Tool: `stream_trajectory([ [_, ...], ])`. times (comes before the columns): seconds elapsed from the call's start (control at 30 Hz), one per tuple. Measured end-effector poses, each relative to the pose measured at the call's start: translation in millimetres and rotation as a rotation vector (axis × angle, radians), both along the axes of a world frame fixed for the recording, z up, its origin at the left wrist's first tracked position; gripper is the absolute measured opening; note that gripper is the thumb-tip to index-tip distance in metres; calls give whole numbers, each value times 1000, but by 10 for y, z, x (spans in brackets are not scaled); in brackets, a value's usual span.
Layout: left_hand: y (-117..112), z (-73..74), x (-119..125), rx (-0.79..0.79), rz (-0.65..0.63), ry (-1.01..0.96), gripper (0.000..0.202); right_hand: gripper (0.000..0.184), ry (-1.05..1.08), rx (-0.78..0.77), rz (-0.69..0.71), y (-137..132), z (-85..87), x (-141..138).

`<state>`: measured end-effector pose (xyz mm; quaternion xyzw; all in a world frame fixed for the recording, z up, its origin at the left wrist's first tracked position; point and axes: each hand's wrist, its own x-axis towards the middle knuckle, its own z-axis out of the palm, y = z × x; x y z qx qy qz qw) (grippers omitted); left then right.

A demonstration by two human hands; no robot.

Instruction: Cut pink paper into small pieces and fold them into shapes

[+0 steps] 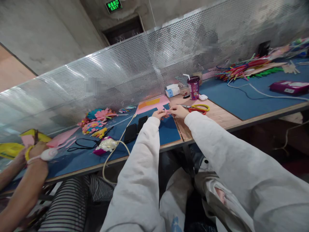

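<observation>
Both my arms, in white sleeves, reach out over the blue mat (169, 130). My left hand (158, 114) and my right hand (178, 111) meet fingertip to fingertip and pinch a small pink paper piece (166, 112) between them. Pink and orange paper sheets (152, 104) lie just beyond my hands. Scissors with yellow and red handles (199, 108) rest on the wooden tabletop close to my right hand.
A purple cup with a straw (193, 87), a tissue pack (172, 91), two black phones (135, 129), paper flowers (96, 120) and a beige cable (113, 151) lie on the table. A perforated metal screen (125, 71) backs it. Another person's arm (26, 180) works at the left.
</observation>
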<state>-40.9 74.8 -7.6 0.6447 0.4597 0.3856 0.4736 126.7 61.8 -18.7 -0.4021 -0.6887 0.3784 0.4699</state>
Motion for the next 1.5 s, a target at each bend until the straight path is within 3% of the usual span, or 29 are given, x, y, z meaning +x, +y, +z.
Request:
stream_trajectory([
  [0.17, -23, 15, 4, 21, 6, 18, 26, 16, 39, -35, 4, 18, -9, -36],
  [0.63, 32, 5, -30, 71, -41, 54, 25, 21, -7, 123, -49, -30, 18, -27],
  [0.97, 9, 13, -17, 75, -55, 69, 30, 9, -269, 488, -202, -30, -22, -74],
  [1.07, 7, 18, -22, 70, -51, 33, 29, 10, -282, 537, -237, -72, -3, -98],
  [1.13, 5, 20, -26, 60, -60, 9, 29, 17, -183, 452, -225, -87, 18, -98],
  [1.23, -10, 27, -27, 19, -74, -36, 29, 27, 87, 95, -132, -80, 45, -78],
  [1.33, -34, 37, -24, -32, -90, -113, 31, 22, 326, -188, -4, -61, 46, -57],
  [1.5, -59, 48, -20, -59, -102, -181, 31, 26, 490, -287, 158, -53, 4, -50],
])
